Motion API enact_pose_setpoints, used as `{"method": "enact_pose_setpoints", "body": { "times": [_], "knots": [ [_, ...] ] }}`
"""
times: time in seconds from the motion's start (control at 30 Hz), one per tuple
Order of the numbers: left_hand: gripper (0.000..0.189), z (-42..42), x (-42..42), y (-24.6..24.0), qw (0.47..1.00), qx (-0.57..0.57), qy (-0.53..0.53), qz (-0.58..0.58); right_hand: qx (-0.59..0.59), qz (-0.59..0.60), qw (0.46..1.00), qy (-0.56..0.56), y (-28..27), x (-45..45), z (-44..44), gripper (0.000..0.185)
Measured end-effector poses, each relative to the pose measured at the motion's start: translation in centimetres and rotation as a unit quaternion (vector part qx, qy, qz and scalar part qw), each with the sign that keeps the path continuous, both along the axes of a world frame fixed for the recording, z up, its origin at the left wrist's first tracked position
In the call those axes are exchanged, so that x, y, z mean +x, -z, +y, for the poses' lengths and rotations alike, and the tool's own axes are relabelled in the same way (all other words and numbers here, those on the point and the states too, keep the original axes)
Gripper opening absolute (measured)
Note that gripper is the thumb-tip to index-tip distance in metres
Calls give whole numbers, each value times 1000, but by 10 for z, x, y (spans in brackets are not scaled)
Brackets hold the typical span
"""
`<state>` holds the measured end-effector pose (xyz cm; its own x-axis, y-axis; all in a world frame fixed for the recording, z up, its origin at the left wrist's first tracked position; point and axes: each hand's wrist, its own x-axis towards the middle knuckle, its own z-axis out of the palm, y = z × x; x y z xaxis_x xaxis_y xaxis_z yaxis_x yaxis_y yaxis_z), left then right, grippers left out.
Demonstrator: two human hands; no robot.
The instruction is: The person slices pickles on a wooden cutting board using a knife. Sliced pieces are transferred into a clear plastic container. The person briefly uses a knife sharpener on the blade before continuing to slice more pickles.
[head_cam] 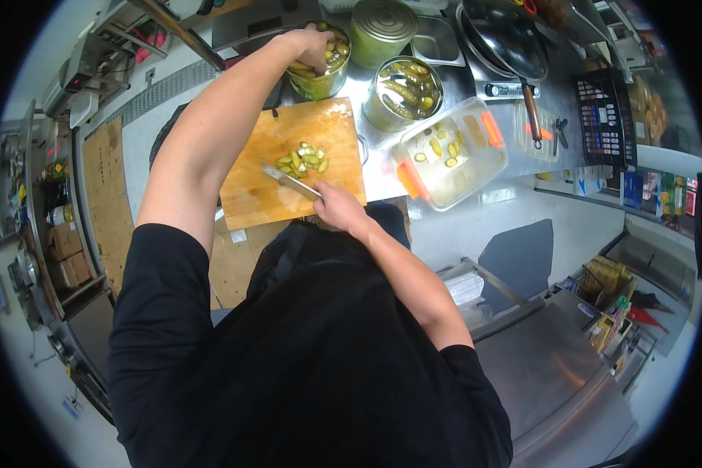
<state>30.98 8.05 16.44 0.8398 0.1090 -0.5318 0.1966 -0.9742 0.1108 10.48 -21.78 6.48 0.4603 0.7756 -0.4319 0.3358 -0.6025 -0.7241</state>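
My left hand (311,48) reaches into the mouth of an opened can (320,89) of pickled cucumbers at the back of the worktop. Its fingertips are among the pickles, and whether they grip one cannot be made out. My right hand (340,206) holds a knife (292,182) by the handle, its blade slanting over the wooden cutting board (251,205). Beyond the blade lies a small heap of cut pickle pieces (304,159). A second opened can (380,111), full of whole pickles in liquid, stands right of the board.
A clear plastic container (471,167) with orange clips holds several pickle pieces at the counter's front edge. Behind are a closed can (384,32) and a steel pan (438,47). A wok (506,41) sits farther right, near a black basket (605,120).
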Motion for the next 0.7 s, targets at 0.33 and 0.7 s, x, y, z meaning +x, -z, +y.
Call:
{"method": "enact_pose_setpoints", "body": {
  "times": [0.33,0.7],
  "knots": [
    [81,8,0,-6,997,-76,30,0,-19,-62,989,133,0,-5,-7,37],
    [44,26,2,14,987,-109,61,-100,0,-48,992,116,9,-4,-2,30]
  ]
}}
